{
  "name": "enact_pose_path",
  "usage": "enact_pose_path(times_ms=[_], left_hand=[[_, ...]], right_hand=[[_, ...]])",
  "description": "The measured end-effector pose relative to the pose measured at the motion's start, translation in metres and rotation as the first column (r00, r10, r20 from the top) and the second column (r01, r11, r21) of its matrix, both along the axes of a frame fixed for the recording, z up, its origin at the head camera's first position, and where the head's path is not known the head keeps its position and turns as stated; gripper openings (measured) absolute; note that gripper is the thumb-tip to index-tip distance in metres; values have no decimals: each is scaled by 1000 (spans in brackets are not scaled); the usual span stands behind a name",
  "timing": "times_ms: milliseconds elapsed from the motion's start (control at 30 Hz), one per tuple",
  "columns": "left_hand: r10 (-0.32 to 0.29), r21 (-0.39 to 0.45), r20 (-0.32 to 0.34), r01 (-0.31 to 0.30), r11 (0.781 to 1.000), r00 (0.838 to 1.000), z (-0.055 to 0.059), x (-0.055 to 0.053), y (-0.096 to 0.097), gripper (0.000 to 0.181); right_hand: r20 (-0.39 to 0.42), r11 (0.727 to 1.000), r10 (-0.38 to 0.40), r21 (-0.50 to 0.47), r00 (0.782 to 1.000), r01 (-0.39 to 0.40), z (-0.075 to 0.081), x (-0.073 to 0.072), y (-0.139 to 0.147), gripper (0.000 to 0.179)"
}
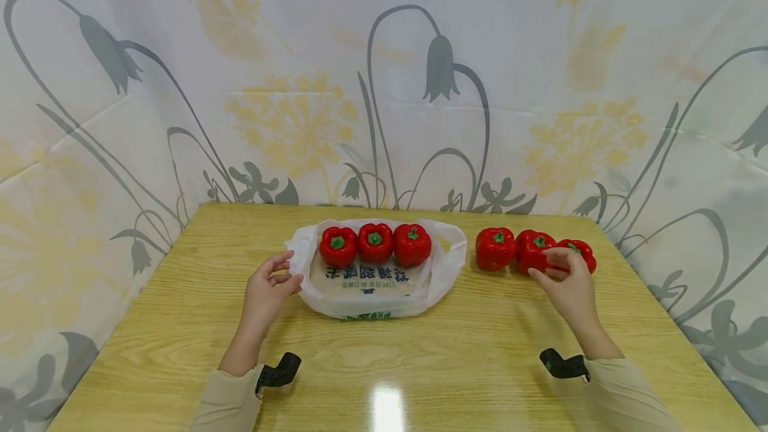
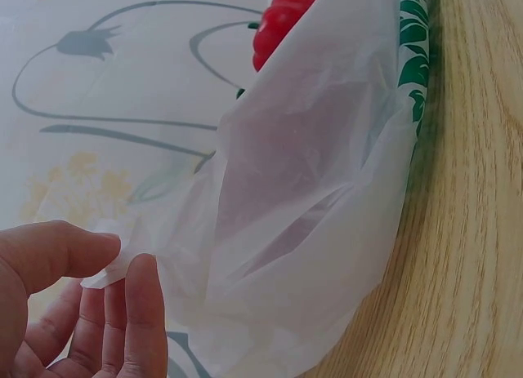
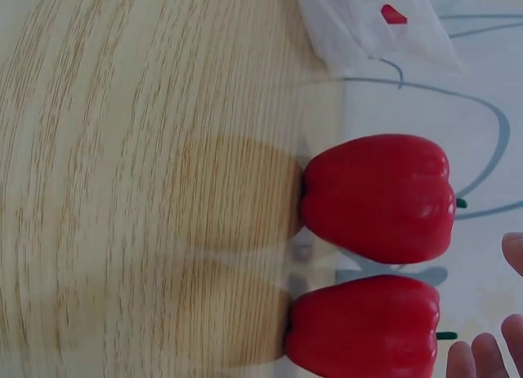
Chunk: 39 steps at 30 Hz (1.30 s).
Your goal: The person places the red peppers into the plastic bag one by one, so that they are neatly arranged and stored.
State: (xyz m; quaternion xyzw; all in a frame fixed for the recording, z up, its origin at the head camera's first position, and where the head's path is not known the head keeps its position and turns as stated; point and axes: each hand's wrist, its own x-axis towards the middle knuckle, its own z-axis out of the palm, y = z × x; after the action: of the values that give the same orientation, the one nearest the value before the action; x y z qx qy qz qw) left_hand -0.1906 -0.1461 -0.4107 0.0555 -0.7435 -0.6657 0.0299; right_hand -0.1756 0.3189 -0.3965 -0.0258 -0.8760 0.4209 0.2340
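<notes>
A white plastic bag [image 1: 372, 305] lies opened out on the table, with three red bell peppers [image 1: 375, 243] in a row inside it. My left hand [image 1: 268, 291] pinches the bag's left edge between thumb and fingers; the left wrist view shows the film of the bag [image 2: 302, 198] stretching away from the fingertips. Right of the bag stand three more red bell peppers [image 1: 495, 249] side by side. Over the two rightmost of these hovers my right hand [image 1: 570, 289], fingers apart and holding nothing. The right wrist view shows its fingertips [image 3: 488, 357] beside a pepper's green stem.
Everything rests on a wooden table [image 1: 444, 365] with a light reflection near its front. Behind it hangs a pale curtain [image 1: 384, 85] with grey and yellow flowers. Black wrist devices [image 1: 281, 370] are worn at both sleeves.
</notes>
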Motion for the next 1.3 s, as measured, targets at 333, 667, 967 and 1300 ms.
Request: enact_pose_path(times_ms=[333,667,967,1300], left_hand=[[4,-3,9,-4,1000,1000,0,-1,0,47],[1,-2,7,-1,1000,1000,0,-1,0,48],[5,-5,-4,-5,1000,1000,-1,-1,0,47],[6,-2,1,-6,1000,1000,-2,-1,-1,47]], right_hand=[[12,998,-58,11,998,58,-3,-1,11,40],[21,993,-121,12,992,121,-7,-3,25,40],[55,980,-199,20,978,199,-7,-5,36,39],[76,961,-276,34,958,275,-6,-6,47,40]])
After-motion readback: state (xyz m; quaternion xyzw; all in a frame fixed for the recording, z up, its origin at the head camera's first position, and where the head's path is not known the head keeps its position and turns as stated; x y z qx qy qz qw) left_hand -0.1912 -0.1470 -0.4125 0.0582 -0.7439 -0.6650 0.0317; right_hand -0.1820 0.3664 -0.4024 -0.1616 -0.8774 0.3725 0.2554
